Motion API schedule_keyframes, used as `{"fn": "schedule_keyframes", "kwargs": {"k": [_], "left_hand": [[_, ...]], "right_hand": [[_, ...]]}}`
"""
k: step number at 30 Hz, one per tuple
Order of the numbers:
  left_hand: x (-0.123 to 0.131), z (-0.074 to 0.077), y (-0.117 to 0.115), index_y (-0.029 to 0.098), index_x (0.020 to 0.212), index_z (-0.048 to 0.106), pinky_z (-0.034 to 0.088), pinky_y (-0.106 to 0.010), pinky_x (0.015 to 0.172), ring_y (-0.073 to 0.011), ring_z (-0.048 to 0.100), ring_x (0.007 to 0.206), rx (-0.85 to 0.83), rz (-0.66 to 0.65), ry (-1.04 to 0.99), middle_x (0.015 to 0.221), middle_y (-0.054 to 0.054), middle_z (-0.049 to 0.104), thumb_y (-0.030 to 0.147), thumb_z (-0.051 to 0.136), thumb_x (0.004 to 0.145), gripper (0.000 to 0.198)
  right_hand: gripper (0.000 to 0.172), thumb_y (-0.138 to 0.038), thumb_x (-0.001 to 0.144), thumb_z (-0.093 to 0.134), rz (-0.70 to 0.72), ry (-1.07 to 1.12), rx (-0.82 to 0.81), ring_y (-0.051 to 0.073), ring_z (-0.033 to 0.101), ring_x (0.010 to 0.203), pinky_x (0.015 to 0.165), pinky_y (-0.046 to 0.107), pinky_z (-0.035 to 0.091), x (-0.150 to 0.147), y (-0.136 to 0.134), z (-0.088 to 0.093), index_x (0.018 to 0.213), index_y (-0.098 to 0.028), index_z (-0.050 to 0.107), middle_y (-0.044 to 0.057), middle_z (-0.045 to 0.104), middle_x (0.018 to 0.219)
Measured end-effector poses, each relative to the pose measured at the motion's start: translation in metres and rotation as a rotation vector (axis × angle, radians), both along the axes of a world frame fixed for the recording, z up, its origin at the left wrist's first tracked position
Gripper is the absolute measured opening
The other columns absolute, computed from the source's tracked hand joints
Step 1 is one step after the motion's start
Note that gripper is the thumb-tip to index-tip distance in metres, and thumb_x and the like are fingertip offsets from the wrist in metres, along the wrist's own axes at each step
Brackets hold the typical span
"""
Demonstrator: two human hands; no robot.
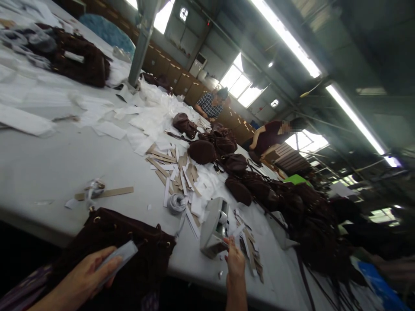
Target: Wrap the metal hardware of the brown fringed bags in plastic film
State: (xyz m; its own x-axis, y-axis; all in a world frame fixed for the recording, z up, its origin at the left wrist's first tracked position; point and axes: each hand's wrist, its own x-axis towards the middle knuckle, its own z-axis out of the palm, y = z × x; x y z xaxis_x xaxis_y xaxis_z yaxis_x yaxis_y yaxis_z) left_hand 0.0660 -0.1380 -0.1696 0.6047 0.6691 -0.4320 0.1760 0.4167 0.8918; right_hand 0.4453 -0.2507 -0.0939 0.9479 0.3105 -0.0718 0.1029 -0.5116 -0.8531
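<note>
My left hand [94,270] is closed around a flat, pale grey-white strip [125,255], which looks wrapped in clear plastic. Below and behind it a dark brown bag [129,231] with metal eyelets leans at the table's near edge, in front of my body. My right hand [236,259] reaches to the front end of a grey tape dispenser [210,229], its thumb and finger pinched where the tape comes off. The tape itself is clear and hardly shows.
Cardboard and paper strips [175,168] lie heaped beyond the dispenser, near a rolled white band [177,203]. Brown bags [246,185] line the table's right side. White wrapping sheets [113,112] cover the far left, around a metal post [142,47]. Two people work across the table.
</note>
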Motion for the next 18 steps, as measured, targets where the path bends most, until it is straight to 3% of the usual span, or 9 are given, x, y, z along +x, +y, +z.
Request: {"fn": "schedule_keyframes", "kwargs": {"k": [5,12,18], "left_hand": [[-0.001,0.006,0.001,0.019,0.068,0.056,0.034,-0.020,0.044,-0.0122,0.043,0.051,0.004,-0.033,0.017,0.057,0.003,0.048,0.073,0.052,0.072,0.054],[-0.003,-0.007,0.003,0.018,0.069,0.057,0.037,-0.021,0.051,-0.0138,0.046,0.057,0.088,-0.092,0.020,0.059,0.002,0.050,0.072,0.048,0.077,0.055],[-0.001,-0.011,-0.003,0.018,0.073,0.056,0.029,-0.020,0.045,-0.0115,0.042,0.051,0.041,-0.025,0.013,0.057,0.003,0.047,0.070,0.048,0.079,0.053]], "right_hand": [[0.055,-0.059,0.042,0.079,0.054,0.015,0.068,0.024,0.065,0.078,0.062,0.029,0.046,0.002,0.008,-0.006,0.073,-0.014,0.076,0.008,0.074,0.076],[0.055,-0.060,0.047,0.078,-0.033,-0.055,0.164,0.023,0.065,0.079,0.058,0.027,0.047,-0.012,-0.016,-0.002,0.079,-0.015,0.075,0.009,0.074,0.085],[0.064,-0.072,0.052,0.068,-0.027,-0.036,0.057,0.016,0.053,0.045,0.042,0.029,0.039,-0.038,-0.030,-0.026,0.075,-0.012,0.073,0.006,0.066,0.057]]}}
